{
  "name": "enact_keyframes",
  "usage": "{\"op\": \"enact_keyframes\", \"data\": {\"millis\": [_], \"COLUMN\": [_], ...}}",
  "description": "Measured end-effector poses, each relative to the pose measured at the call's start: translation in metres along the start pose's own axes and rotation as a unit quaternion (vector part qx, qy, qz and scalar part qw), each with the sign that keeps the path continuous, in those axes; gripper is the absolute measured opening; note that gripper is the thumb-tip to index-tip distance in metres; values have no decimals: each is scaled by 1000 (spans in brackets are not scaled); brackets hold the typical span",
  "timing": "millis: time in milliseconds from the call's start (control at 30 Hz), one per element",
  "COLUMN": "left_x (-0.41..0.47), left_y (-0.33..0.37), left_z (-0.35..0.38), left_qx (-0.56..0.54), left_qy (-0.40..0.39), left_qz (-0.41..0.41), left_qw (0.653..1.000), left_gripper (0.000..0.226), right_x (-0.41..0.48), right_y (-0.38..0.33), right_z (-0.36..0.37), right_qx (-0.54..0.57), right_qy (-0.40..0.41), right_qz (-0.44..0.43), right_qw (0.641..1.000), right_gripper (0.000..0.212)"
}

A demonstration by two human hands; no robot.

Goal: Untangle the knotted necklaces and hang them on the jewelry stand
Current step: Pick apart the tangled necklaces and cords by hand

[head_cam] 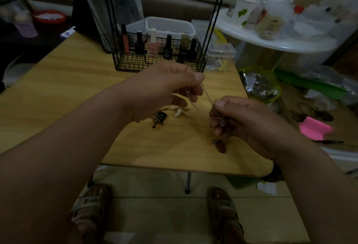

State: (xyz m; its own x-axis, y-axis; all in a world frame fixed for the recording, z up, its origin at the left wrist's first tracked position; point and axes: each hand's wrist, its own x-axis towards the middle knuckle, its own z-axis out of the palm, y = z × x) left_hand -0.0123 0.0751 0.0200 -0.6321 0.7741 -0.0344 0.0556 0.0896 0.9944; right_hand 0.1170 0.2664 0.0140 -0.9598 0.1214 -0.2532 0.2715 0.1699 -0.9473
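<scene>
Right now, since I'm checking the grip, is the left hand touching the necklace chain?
Touching. The head view shows the left hand pinching the chain between thumb and fingers. The chain runs taut to the right hand, which pinches its other end.

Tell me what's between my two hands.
A thin chain stretches from the left hand down to the right hand, both pinching it above the table; the head view shows it.

**Person: dress noted**

Left hand (164,89) and right hand (251,125) are seen bare, forearms (58,156) uncovered. Open-toed strap sandals are worn, left sandal (91,203) and right sandal (224,205), greyish-tan. Each broad strap is marked with a pale label, lettering red, unreadable.
</scene>
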Motion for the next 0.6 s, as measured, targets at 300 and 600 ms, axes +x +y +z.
{"op": "enact_keyframes", "data": {"millis": [300, 600], "left_x": [5, 2], "left_y": [3, 2], "left_z": [6, 8], "left_qx": [-171, -142], "left_qy": [-74, -94], "left_qz": [-45, -30], "left_qw": [981, 985], "left_gripper": [43, 41], "right_x": [4, -1], "right_y": [4, 3], "right_z": [-8, -11], "right_qx": [1, 38], "right_qy": [-4, -18], "right_qz": [-34, -19], "right_qw": [999, 999], "right_gripper": [22, 27]}}
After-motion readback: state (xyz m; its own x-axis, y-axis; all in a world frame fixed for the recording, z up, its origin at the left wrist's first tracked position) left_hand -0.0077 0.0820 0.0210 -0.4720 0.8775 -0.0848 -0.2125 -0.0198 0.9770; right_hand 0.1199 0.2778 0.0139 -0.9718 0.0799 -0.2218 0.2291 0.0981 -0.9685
